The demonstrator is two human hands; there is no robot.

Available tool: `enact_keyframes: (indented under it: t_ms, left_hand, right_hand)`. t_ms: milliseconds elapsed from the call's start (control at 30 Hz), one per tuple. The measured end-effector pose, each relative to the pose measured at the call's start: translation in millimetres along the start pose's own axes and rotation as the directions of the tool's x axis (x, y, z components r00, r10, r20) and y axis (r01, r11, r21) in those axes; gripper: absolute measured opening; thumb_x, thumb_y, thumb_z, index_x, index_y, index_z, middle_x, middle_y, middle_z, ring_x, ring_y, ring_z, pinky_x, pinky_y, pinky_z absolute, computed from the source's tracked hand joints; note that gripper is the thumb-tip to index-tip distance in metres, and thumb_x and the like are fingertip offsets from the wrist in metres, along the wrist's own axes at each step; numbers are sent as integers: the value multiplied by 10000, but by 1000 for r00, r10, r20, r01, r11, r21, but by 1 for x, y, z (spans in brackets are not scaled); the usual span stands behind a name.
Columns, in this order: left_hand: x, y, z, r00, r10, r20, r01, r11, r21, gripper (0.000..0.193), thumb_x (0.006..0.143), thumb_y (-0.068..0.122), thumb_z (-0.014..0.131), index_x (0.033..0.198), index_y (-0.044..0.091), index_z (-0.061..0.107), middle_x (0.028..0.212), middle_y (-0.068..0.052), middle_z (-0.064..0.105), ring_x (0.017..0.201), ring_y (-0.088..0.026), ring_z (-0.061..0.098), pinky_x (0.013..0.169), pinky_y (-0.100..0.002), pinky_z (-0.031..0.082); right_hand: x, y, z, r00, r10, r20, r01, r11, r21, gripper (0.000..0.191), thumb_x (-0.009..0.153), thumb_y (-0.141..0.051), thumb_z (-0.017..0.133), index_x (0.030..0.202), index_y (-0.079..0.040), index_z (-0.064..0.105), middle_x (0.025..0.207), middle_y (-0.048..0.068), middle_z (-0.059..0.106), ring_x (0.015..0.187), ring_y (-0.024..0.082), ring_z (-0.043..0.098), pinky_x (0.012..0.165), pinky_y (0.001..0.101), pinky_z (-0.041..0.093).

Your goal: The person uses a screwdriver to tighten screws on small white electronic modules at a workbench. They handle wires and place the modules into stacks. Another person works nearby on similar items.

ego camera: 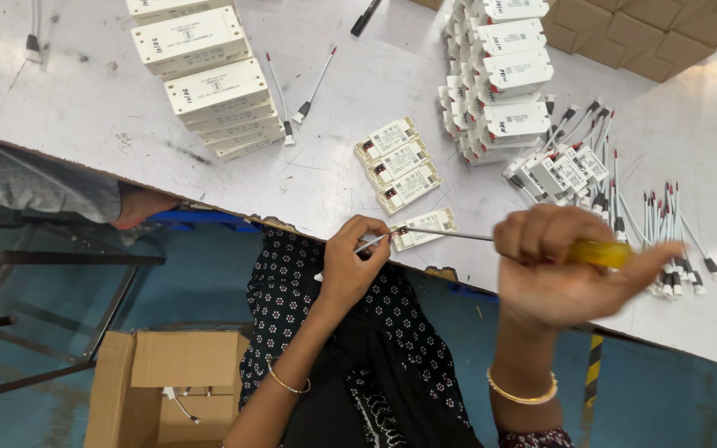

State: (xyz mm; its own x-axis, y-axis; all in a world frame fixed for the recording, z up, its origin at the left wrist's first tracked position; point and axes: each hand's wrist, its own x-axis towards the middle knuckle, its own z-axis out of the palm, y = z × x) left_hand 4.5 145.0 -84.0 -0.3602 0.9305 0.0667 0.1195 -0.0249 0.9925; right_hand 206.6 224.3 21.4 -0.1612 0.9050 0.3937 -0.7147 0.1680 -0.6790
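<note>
Head view, the only one. Right hand [553, 265] is fisted round a yellow-handled screwdriver [599, 252], grip fully closed on the handle w/ thumb out along it, prob. so the long thin shaft can be steered and turned from well back. The shaft runs left, tip meeting the end of a small white module [425, 228] lying flat at the near edge of the table [85, 99].

Left hand [350, 261] pinches a thin wire lead [373, 242] betw. thumb and fingertips, grip closed on it. It holds the lead's end right at the module's end where the screwdriver tip sits, apparently to keep it in place there. The module sits at the table edge just in front of the person, w/in reach of both hands w/o stretching.

Just behind it, 3 more labelled modules [398, 162] lie side by side in a slanted row. Further back, stacks of white boxed units: one pile left [209, 79], another mid-right [504, 79]. To the right of the right hand, a loose spread of wire leads [665, 224] w/ red and black ends, handy for that side; a cluster of small modules w/ leads attached [562, 170] lies betw. leads and stack.

Brown cartons [649, 33] at top right. An open cardboard box [168, 390] is on the floor, lower left. Another person's grey sleeve and hand [60, 195] show at the left, under the table edge, apart from this work.
</note>
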Motion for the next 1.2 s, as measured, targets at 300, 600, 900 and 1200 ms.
enact_keyframes:
  t_ms: [300, 600, 900, 1200]
  left_hand:
    - [2, 0, -1, 1000, 10, -8, -11, 999, -34, 111, 861, 71, 710, 956, 15, 713, 981, -25, 666, 668, -77, 593, 612, -227, 485]
    - [3, 0, 2, 998, -45, -47, 44, 999, -21, 107, 842, 84, 725, 926, 20, 712, 921, -22, 641, 696, -78, 576, 579, -232, 461]
    - [6, 5, 2, 999, -51, -16, 52, 994, 95, 125, 833, 120, 717, 915, 28, 698, 900, -41, 642, 734, -132, 620, 629, -284, 511]
    - [3, 15, 13, 998, 35, -50, -20, 963, 269, 130, 865, 151, 709, 919, 36, 679, 937, -62, 645, 832, -217, 632, 738, -360, 521]
  right_hand:
    - [-1, 30, 8, 983, 89, 163, -42, 963, -268, 686, 1080, -615, 273, 619, -110, 219, 492, 14, 208, 454, 114, 119, 444, 302, 110]
    - [-3, 38, 13, 966, 139, 219, -69, 952, -298, 682, 1062, -604, 334, 620, -101, 201, 514, 8, 206, 482, 115, 125, 471, 309, 124]
    - [-3, 39, 16, 962, 161, 220, -75, 932, -354, 647, 1056, -587, 347, 643, -114, 195, 509, 2, 206, 487, 107, 113, 469, 297, 119]
    - [-6, 36, 13, 978, 117, 170, -60, 950, -307, 636, 1060, -539, 364, 627, -112, 178, 524, -7, 172, 475, 114, 133, 473, 300, 125]
